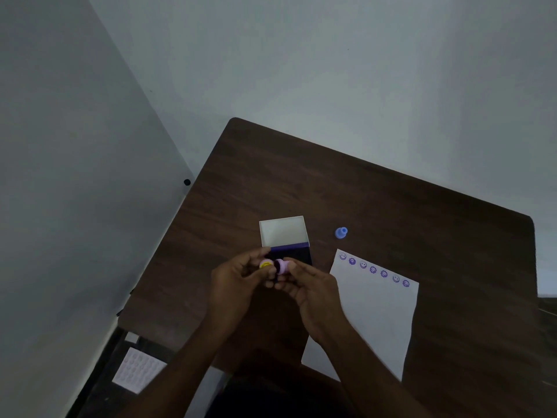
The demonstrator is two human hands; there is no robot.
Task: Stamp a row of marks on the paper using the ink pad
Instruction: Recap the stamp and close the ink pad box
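Nearest to me, both forearms come up from the bottom edge over the dark wood table (391, 206). Left hand (238, 282) is closed on a small yellow-faced piece (265, 264); right hand (310, 285) is closed on a pink stamp (282, 266). The two parts sit end to end, touching or nearly so; I can't tell whether they're being joined or pulled apart.

Just beyond the fingers is the ink pad (294, 254), lid (283, 232) flipped up, dark pad exposed. Right of the hands, the paper (376, 312) carries a row of purple smiley marks (373, 269) along its far edge. A blue stamp (341, 232) stands past the paper's far corner.

My read: the row looks nearly full. For the next mark I'd ink with a straight vertical press, no rocking, then land it just beside the last mark.
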